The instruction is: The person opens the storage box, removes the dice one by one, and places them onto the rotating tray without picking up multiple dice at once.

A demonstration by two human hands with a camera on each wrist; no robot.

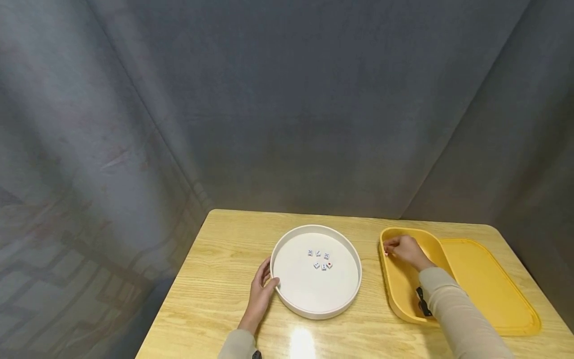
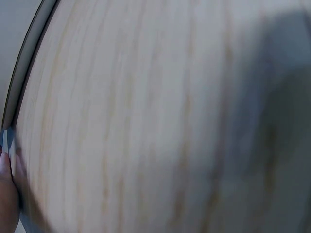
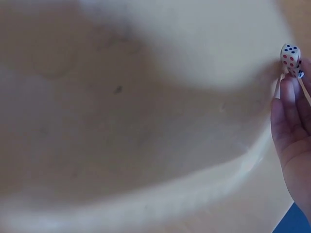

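Over smooth yellow tray (image 1: 493, 289); cubic die (image 3: 290, 55) pinched.

White die (image 3: 290, 55) with red and blue pips, pinched above the yellow tray (image 1: 400, 294)

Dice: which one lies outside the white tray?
The die pinched at the right hand's fingertips, over the yellow tray; the others lie in the white tray.

We see blurred pale wood tabletop (image 2: 146, 116) filling the view, its dark edge (image 2: 26, 73) at upper left, and our left hand (image 2: 7, 194) at the lower left corner.
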